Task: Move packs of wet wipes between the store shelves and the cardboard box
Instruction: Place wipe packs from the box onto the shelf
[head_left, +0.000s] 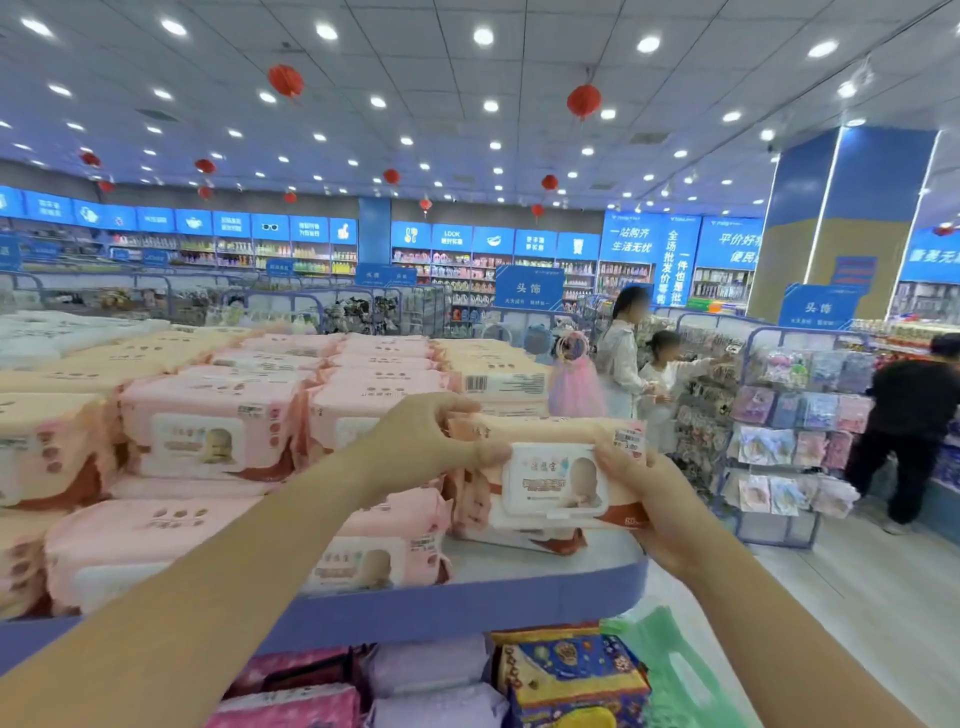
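Observation:
An orange pack of wet wipes (550, 467) with a white flip lid is held over the right end of the blue-edged shelf (467, 605). My left hand (426, 441) grips its left end, thumb on the front. My right hand (644, 493) grips its right end from below. The pack sits on top of another orange pack (519, 540) lying on the shelf. Several pink packs (208, 431) and orange packs fill the shelf to the left and behind. No cardboard box is in view.
Below the shelf lie pink, purple and patterned packs (566, 670) and a green plastic bag (675, 670). To the right runs an aisle with a rack of small goods (795, 426). Three people (623, 353) stand there.

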